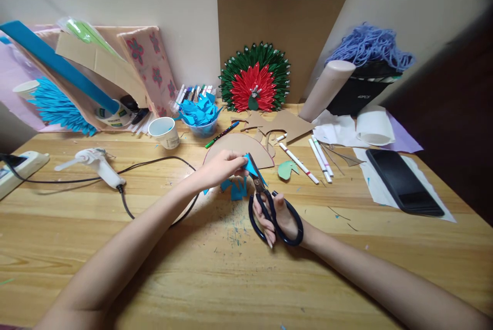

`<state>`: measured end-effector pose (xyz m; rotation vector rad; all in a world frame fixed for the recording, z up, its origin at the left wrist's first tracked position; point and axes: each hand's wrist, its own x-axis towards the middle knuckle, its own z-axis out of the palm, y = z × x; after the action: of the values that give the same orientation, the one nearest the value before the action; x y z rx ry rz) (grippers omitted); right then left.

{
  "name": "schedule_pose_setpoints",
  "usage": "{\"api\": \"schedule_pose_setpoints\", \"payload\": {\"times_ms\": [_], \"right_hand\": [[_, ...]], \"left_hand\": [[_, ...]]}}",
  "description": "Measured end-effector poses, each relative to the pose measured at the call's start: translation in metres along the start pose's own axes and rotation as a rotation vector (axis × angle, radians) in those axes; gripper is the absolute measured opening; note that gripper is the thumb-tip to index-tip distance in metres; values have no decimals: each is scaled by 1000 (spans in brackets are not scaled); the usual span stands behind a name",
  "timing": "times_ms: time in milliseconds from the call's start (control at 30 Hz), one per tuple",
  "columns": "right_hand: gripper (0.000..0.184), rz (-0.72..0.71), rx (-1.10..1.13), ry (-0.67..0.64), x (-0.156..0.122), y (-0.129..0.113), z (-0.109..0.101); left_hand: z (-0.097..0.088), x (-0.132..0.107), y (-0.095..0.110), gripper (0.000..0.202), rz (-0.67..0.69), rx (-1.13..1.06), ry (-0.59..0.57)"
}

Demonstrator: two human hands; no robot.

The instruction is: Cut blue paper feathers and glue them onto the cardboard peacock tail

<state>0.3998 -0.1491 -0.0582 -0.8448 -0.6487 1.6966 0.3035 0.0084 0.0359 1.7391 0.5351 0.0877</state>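
My left hand (223,165) pinches a small piece of blue paper (252,165) above the wooden table (192,258). My right hand (279,217) grips black-handled scissors (269,206), whose blades point up into that blue piece. Several blue paper scraps (236,188) lie just under the cut, beside a brown cardboard half-circle (239,147).
A glue gun (98,163) with its black cord lies at the left, near a power strip (19,168). A paper cup (165,132), a bowl of blue pieces (200,114), markers (308,160), a red-green paper flower (254,83) and a phone (402,181) stand around.
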Motion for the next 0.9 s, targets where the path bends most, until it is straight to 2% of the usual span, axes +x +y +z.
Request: {"api": "schedule_pose_setpoints", "payload": {"times_ms": [167,367,533,600,733,767,833,900], "right_hand": [[68,-44,-28,32,0,2,0],[65,-84,-25,10,-1,1,2],[61,-77,49,-8,1,3,0],[62,-90,93,2,2,2,1],[64,-181,98,124,5,-5,5],[64,-207,94,159,5,-7,6],[65,-238,94,204,7,-10,7],[64,-240,95,208,9,-11,6]], "left_hand": [[-1,0,0,26,26,3,0],[0,-1,1,27,4,-31,-36],[-2,-2,4,30,32,49,-20],[-6,-5,7,31,19,110,-70],[-22,-16,8,30,-74,376,-335],[-26,-19,8,30,-93,462,-358],[-30,-22,4,32,-82,621,-309],[-30,-21,0,30,-43,725,-130]]}}
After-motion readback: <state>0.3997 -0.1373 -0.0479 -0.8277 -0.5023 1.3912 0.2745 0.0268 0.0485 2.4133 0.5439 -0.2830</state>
